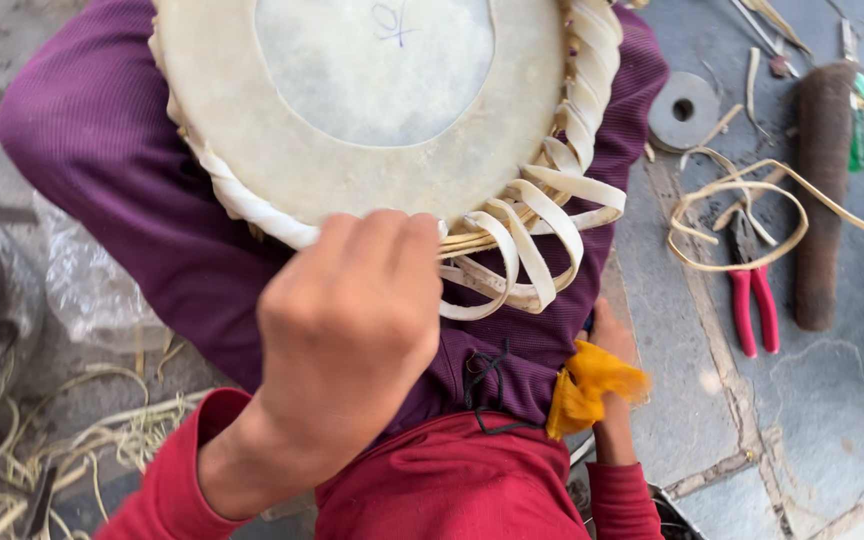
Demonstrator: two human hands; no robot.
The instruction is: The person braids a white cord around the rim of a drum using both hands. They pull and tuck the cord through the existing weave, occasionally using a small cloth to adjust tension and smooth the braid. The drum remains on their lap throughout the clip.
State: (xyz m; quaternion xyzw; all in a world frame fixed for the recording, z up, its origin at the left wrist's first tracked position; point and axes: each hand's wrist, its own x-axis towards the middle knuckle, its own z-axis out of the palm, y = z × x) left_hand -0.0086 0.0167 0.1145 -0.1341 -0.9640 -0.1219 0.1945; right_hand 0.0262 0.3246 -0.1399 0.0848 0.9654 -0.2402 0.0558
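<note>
The drum lies just ahead of the left hand, whose fingers pinch its rim lacing; right hand is mostly hidden, grip unclear.

Single head view, steeply downward, close over lap

daylight is falling on a grey stone floor with cracked joints, lying right of the fingers; clear plastic sheeting is lying left.

Your count, kind by kind

You have one drum head, one pair of red-handled pliers, one metal washer, one brown cylindrical tool, one yellow cloth, and two hands: left hand, right hand.
</note>
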